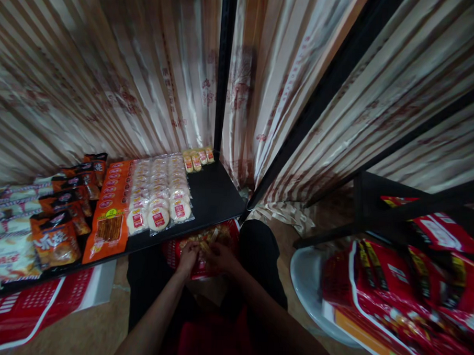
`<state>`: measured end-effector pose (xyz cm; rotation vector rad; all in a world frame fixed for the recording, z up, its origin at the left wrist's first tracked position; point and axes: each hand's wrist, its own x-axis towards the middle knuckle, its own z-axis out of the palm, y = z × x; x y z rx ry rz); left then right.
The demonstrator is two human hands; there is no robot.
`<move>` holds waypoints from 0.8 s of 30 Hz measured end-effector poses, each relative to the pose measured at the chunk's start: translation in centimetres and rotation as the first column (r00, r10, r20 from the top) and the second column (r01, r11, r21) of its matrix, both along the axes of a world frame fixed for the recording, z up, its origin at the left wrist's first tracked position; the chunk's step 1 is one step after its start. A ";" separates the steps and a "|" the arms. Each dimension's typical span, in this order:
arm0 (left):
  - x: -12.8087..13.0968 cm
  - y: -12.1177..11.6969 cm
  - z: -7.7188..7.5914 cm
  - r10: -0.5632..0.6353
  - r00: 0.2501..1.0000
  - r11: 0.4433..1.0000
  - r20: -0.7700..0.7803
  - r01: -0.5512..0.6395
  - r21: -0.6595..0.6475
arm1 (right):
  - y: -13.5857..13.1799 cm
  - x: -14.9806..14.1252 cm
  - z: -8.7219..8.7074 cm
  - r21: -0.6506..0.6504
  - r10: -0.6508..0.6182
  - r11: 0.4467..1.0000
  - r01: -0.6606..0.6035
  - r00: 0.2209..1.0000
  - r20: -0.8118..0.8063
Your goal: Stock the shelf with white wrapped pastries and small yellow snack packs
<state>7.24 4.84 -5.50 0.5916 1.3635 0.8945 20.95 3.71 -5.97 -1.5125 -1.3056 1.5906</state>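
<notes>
My left hand (pixel 188 259) and my right hand (pixel 222 257) are close together over a red plastic basket (pixel 173 254) between my knees. Small yellowish snack packets (pixel 204 248) show at the fingertips of both hands, whose fingers are closed round them. How many I hold is too dim to tell. More small packets (pixel 221 233) lie in the basket below. Just beyond it, on a black shelf (pixel 216 189), a short row of similar yellowish packets (pixel 199 159) stands at the back, beside rows of round white wrapped cakes (pixel 158 216).
Orange flat packs (pixel 108 214) and orange-black bags (pixel 55 240) fill the shelf's left side, with white bags (pixel 16 254) beyond. Black uprights (pixel 226 67) stand before striped curtains (pixel 147 74). At right, a basket of red packets (pixel 397 278) rests on a pale stool (pixel 306 285).
</notes>
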 end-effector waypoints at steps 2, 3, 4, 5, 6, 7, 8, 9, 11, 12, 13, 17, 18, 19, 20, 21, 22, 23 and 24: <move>0.3 -0.1 0.4 -0.012 1.000 1.000 0.025 0.012 0.019 | -0.2 0.4 0.6 0.068 0.017 0.997 -0.021 0.998 0.056; 0.5 -0.1 0.6 -0.018 0.999 0.999 0.034 0.017 0.028 | -0.4 0.5 1.0 0.096 0.026 0.995 -0.034 0.996 0.083; 0.6 -0.1 0.9 -0.023 0.999 0.999 0.041 0.022 0.035 | -0.5 0.7 1.4 0.121 0.034 0.992 -0.048 0.993 0.111; 0.8 -0.2 1.1 -0.027 0.999 0.999 0.046 0.025 0.041 | -0.7 0.8 1.8 0.143 0.042 0.988 -0.062 0.989 0.139; 1.0 -0.2 1.3 -0.030 0.998 0.999 0.048 0.028 0.044 | -0.9 0.9 2.2 0.162 0.047 0.984 -0.074 0.985 0.168; 1.1 -0.2 1.5 -0.032 0.998 0.999 0.049 0.030 0.045 | -1.0 1.0 2.6 0.178 0.048 0.980 -0.084 0.979 0.198; 1.3 -0.3 1.7 -0.032 0.998 0.998 0.047 0.029 0.046 | -1.2 1.1 2.9 0.193 0.043 0.977 -0.089 0.972 0.230; 1.4 -0.3 1.9 -0.027 0.999 0.999 0.042 0.025 0.048 | -1.4 1.2 3.2 0.205 0.033 0.975 -0.090 0.964 0.264; 1.7 -0.3 2.3 -0.011 0.999 0.999 0.030 0.010 0.046 | -1.7 1.4 3.7 0.228 0.002 0.970 -0.080 0.946 0.324; 1.8 -0.4 2.5 -0.002 1.000 0.999 0.024 0.001 0.042 | -1.9 1.5 3.8 0.243 -0.017 0.967 -0.071 0.939 0.344; 2.0 -0.4 2.7 0.005 1.000 0.999 0.018 -0.006 0.038 | -2.1 1.5 3.9 0.262 -0.037 0.963 -0.062 0.934 0.356; 2.6 -0.4 3.5 0.012 1.000 0.999 0.000 -0.012 0.040 | -2.7 1.7 3.5 0.361 -0.118 0.932 -0.019 0.928 0.353; 2.7 -0.4 3.6 0.014 1.000 0.999 -0.004 -0.013 0.046 | -2.8 1.8 3.3 0.384 -0.138 0.923 -0.009 0.924 0.355; 2.9 -0.4 3.8 0.015 1.000 0.999 -0.008 -0.015 0.050 | -3.0 1.8 3.2 0.402 -0.158 0.916 0.000 0.919 0.362; 3.1 -0.4 3.9 0.017 1.000 0.998 -0.009 -0.017 0.053 | -3.1 1.8 3.1 0.415 -0.176 0.910 0.007 0.912 0.370; 3.2 -0.4 4.0 0.017 1.000 0.998 -0.009 -0.016 0.056 | -3.2 1.7 3.0 0.426 -0.190 0.905 0.012 0.906 0.378; 3.3 -0.3 4.0 0.014 1.000 0.998 -0.009 -0.014 0.061 | -3.4 1.7 3.0 0.435 -0.200 0.900 0.015 0.901 0.384; 3.4 -0.3 4.1 0.014 1.000 0.998 -0.013 -0.013 0.069 | -3.5 1.7 3.0 0.441 -0.205 0.898 0.014 0.899 0.388; 3.5 -0.2 4.1 0.019 1.000 0.997 -0.021 -0.017 0.081 | -3.5 1.7 3.1 0.446 -0.204 0.895 0.010 0.899 0.389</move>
